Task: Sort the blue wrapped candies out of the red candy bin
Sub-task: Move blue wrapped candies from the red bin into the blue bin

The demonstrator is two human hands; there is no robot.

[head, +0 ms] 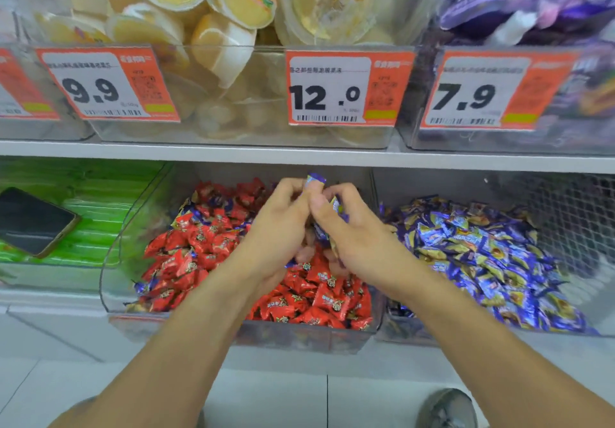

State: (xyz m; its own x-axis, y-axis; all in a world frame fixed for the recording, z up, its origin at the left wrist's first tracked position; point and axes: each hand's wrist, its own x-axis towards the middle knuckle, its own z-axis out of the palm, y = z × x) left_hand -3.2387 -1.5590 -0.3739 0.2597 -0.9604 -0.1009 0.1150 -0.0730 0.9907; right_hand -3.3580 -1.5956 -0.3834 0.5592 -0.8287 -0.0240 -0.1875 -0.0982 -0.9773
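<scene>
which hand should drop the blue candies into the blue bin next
Probably the right hand. It already grips blue candies and lies nearest the blue bin, just to its right. The left hand, pinching one too, would have to cross over it.

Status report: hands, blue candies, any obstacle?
Left hand and right hand both hold blue candies over red bin. More blue inside. Nothing blocks.

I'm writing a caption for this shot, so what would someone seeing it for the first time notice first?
Two hands meet over the middle bin of red candies: the left hand and right hand both grip blue wrapped candies. To the right lies a bin of blue candies. Above hang orange price tags, 12.0 in the centre, and a phone lies on green packets at left.
</scene>
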